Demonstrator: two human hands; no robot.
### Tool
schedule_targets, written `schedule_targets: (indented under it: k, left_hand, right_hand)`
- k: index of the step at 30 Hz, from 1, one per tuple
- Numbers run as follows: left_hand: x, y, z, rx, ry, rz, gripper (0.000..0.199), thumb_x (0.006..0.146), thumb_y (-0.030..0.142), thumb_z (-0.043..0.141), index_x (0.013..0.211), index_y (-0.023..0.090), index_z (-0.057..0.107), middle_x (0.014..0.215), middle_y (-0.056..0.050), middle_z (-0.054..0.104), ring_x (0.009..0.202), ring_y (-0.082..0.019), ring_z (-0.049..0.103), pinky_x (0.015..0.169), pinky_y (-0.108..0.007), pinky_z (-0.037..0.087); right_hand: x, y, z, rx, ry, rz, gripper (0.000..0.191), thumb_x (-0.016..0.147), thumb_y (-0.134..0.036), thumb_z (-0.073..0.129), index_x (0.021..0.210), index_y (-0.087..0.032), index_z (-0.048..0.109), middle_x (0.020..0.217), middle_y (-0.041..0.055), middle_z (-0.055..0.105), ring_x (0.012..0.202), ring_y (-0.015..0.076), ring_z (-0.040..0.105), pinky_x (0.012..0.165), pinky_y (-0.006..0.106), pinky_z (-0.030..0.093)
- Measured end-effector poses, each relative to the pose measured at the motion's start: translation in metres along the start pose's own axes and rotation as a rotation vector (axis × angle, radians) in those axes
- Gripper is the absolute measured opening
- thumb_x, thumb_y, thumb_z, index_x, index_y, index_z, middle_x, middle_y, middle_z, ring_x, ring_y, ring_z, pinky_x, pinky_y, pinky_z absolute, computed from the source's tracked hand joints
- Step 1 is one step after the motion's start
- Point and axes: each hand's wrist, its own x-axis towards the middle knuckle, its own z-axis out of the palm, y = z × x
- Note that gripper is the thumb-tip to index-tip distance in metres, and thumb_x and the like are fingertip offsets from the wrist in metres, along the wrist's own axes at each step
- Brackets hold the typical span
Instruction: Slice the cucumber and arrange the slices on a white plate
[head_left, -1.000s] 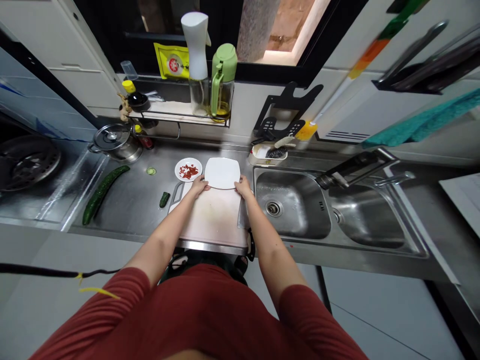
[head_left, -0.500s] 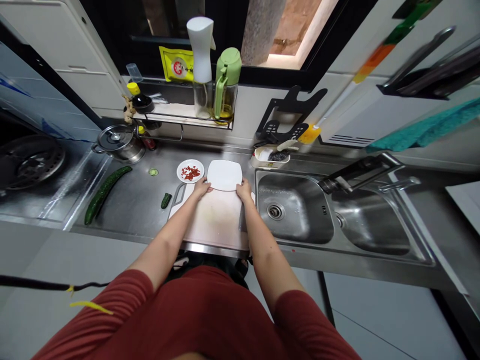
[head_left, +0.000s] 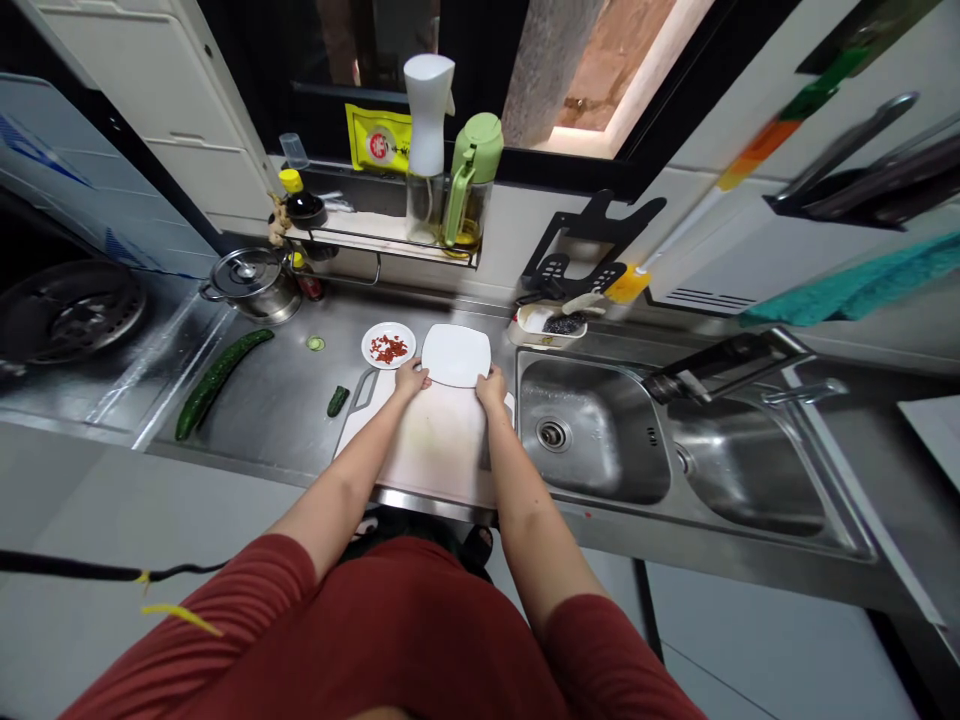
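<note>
The left hand (head_left: 412, 378) and right hand (head_left: 491, 384) still grip the near edge of the white square plate (head_left: 455, 355), unmoved at the far end of the cutting board (head_left: 431, 445), just beside the small plate of chopped red chili (head_left: 388, 346).

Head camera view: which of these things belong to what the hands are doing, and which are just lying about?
At the hands:
left hand, right hand, white square plate, white cutting board

Just lying about:
small plate of chopped red pieces, cucumber piece, whole cucumber, lidded steel pot, green-topped oil bottle
</note>
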Motion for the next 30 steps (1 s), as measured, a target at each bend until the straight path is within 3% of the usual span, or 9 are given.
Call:
schedule_targets:
  k: [6,9,12,17,22,30]
  left_hand:
    - [-0.004,0.005,0.004,0.3,0.092,0.071,0.036,0.079,0.014,0.051,0.113,0.014,0.062,0.055,0.0,0.06,0.051,-0.014,0.06,0.062,-0.025,0.05]
    - [-0.005,0.006,0.003,0.508,0.143,0.174,0.03,0.078,0.017,0.052,0.105,0.015,0.067,0.06,-0.003,0.065,0.062,-0.017,0.064,0.074,-0.027,0.049]
    - [-0.003,0.005,0.003,0.584,0.186,0.189,0.032,0.078,0.019,0.054,0.107,0.014,0.066,0.068,-0.006,0.069,0.074,-0.019,0.066,0.081,-0.028,0.046]
    - [-0.002,0.002,0.004,0.55,0.193,0.138,0.034,0.081,0.026,0.055,0.113,0.014,0.062,0.067,-0.005,0.069,0.074,-0.019,0.066,0.083,-0.029,0.045]
    - [-0.011,-0.004,0.002,0.462,0.217,0.206,0.039,0.083,0.035,0.058,0.115,0.013,0.06,0.07,-0.006,0.069,0.076,-0.02,0.066,0.082,-0.03,0.046]
    - [-0.04,-0.031,-0.004,0.187,0.215,0.385,0.029,0.082,0.034,0.058,0.106,0.018,0.062,0.079,-0.003,0.068,0.073,-0.014,0.064,0.074,-0.025,0.048]
  right_hand:
    - [-0.001,-0.006,-0.001,-0.051,0.027,0.022,0.045,0.086,-0.019,0.051,0.13,-0.009,0.05,0.117,0.0156,0.063,0.109,0.023,0.057,0.094,0.03,0.039]
    - [0.001,-0.008,-0.001,-0.051,0.027,0.043,0.045,0.085,-0.018,0.051,0.129,-0.009,0.051,0.115,0.0156,0.063,0.107,0.0233,0.058,0.093,0.031,0.04]
    - [0.004,-0.009,0.0,-0.038,0.029,0.058,0.044,0.084,-0.018,0.051,0.127,-0.009,0.052,0.113,0.0155,0.064,0.104,0.0233,0.059,0.092,0.032,0.041]
    - [0.004,-0.007,0.003,-0.023,0.039,0.061,0.041,0.084,-0.019,0.05,0.124,-0.009,0.054,0.11,0.0155,0.065,0.102,0.0233,0.06,0.092,0.033,0.041]
    - [0.004,-0.004,0.003,0.066,0.083,0.038,0.041,0.083,-0.027,0.052,0.119,-0.007,0.056,0.104,0.0157,0.065,0.098,0.0234,0.059,0.09,0.033,0.042]
    - [-0.03,0.009,-0.012,0.224,0.322,-0.098,0.044,0.079,-0.027,0.049,0.118,-0.006,0.053,0.09,0.0102,0.061,0.088,0.0213,0.055,0.087,0.032,0.041]
